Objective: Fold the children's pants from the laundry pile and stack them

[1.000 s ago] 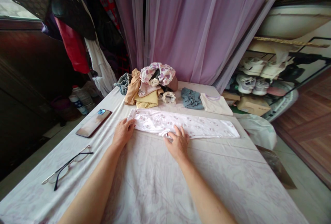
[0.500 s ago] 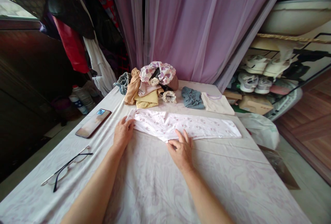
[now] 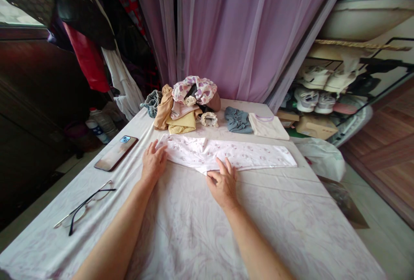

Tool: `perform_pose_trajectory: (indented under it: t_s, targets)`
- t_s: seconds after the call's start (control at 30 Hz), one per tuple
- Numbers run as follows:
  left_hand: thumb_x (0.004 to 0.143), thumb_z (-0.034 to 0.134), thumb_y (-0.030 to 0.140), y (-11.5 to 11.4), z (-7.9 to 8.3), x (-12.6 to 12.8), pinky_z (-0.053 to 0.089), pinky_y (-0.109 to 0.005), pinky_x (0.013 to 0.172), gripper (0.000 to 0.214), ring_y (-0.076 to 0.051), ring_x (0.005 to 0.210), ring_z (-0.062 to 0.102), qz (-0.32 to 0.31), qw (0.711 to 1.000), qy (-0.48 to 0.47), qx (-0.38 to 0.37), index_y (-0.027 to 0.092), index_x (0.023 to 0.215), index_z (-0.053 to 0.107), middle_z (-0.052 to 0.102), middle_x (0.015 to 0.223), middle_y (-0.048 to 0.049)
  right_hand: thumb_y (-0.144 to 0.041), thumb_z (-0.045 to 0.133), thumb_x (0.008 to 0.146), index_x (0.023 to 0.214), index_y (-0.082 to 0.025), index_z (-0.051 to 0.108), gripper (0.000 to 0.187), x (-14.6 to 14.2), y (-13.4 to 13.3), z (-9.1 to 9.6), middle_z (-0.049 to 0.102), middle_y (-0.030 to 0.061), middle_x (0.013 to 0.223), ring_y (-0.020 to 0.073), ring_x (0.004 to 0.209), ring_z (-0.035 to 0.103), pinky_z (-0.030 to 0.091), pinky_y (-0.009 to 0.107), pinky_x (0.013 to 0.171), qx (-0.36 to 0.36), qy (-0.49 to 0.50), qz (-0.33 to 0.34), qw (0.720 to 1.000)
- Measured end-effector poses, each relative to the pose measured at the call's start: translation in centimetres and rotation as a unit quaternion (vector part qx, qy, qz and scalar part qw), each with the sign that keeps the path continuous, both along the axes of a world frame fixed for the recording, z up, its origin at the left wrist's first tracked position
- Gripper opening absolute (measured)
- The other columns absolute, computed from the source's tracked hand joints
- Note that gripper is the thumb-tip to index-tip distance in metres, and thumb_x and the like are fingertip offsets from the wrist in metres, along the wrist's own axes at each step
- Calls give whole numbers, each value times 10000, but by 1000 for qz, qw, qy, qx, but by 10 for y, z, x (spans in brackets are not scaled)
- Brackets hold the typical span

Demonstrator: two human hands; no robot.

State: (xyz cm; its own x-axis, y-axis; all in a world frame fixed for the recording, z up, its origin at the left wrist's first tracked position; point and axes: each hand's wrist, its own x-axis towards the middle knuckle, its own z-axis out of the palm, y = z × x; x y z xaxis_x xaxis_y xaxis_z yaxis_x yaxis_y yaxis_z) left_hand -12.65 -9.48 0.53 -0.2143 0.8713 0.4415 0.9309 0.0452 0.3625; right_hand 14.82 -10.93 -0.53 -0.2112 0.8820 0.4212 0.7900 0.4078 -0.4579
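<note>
A pair of white children's pants point(image 3: 252, 155) with a small pink-and-grey print lies folded lengthwise across the table. At its left end is my left hand point(image 3: 153, 162), with fingers apart and fingertips resting at the waist edge. My right hand point(image 3: 223, 184) is at the near edge, by the point where the fabric juts toward me. Its thumb and forefinger pinch that corner, while other fingers stretch over the cloth.
Behind the pants sits a heap of clothes point(image 3: 183, 122), with a cream scrunchie point(image 3: 209, 119) beside it. Folded blue-grey shorts point(image 3: 237, 120) and a cream top point(image 3: 270, 127) lie at the back right. A phone point(image 3: 115, 154) and eyeglasses point(image 3: 84, 204) lie on the left.
The fingers of my left hand have spread and lifted slightly at the waist edge. My right hand stays at the near corner. The whole view has shifted a little.
</note>
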Motion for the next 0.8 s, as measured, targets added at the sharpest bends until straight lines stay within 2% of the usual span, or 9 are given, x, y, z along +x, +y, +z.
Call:
perform_pose_trajectory:
  t_s: [0.07, 0.1, 0.2, 0.27, 0.43, 0.57, 0.7, 0.8]
  targets:
    - [908, 492, 288, -3, 6, 17, 335, -554, 1106, 303, -309, 1345, 435, -81, 997, 4, 11, 246, 1138, 683, 547, 1405, -98, -242, 630, 821, 747, -270, 752, 145, -1, -1, 2, 551, 59, 1399, 362, 1398, 310, 219, 624, 1089, -3, 4, -3, 1000]
    - [917, 481, 282, -4, 9, 28, 350, -538, 1101, 295, -287, 1312, 474, -141, 990, 0, 10, 251, 1127, 686, 594, 1351, -92, -250, 624, 830, 760, -274, 756, 151, -1, -1, 2, 556, 62, 1391, 363, 1394, 317, 226, 620, 1088, -3, 6, -5, 1000]
    - [944, 455, 263, -5, 11, 63, 460, -437, 1012, 293, -214, 1059, 640, -327, 945, -23, -21, 246, 1108, 697, 719, 1106, -88, -261, 611, 850, 772, -280, 760, 169, 0, 1, 0, 559, 58, 1384, 353, 1384, 332, 252, 595, 1087, 2, 11, -9, 1000]
    - [943, 480, 268, -4, 8, 80, 502, -388, 933, 272, -201, 978, 662, -373, 927, -27, -25, 234, 1094, 704, 736, 1031, -85, -261, 612, 852, 765, -280, 758, 171, 2, 2, -2, 556, 55, 1387, 348, 1382, 334, 267, 580, 1084, 7, 14, -8, 1000]
    - [901, 590, 283, -2, -1, 92, 505, -373, 879, 240, -218, 958, 656, -367, 930, -9, -30, 216, 1099, 707, 734, 1010, -87, -263, 609, 857, 803, -305, 769, 174, 2, 2, -2, 556, 37, 1387, 335, 1394, 318, 262, 561, 1099, 10, 16, -2, 1000]
    - [884, 624, 288, 0, -2, 95, 488, -385, 860, 212, -232, 945, 648, -332, 942, 3, -52, 229, 1060, 727, 732, 991, -83, -243, 578, 863, 851, -300, 770, 201, 4, 3, -2, 552, 51, 1386, 346, 1392, 314, 257, 572, 1096, 3, 6, -5, 1000]
    - [880, 631, 284, 1, -2, 99, 475, -377, 845, 173, -227, 921, 649, -311, 949, -8, -58, 232, 1006, 738, 732, 975, -77, -226, 543, 862, 882, -261, 756, 217, 16, 8, -6, 564, 88, 1362, 357, 1377, 332, 251, 583, 1091, 20, -7, -33, 999]
    - [875, 626, 241, -1, -1, 99, 470, -368, 847, 141, -218, 915, 650, -316, 947, -27, -55, 221, 973, 725, 732, 960, -68, -226, 545, 854, 875, -236, 735, 191, 28, 14, -11, 589, 95, 1328, 335, 1355, 366, 274, 547, 1091, 44, -1, -62, 997]
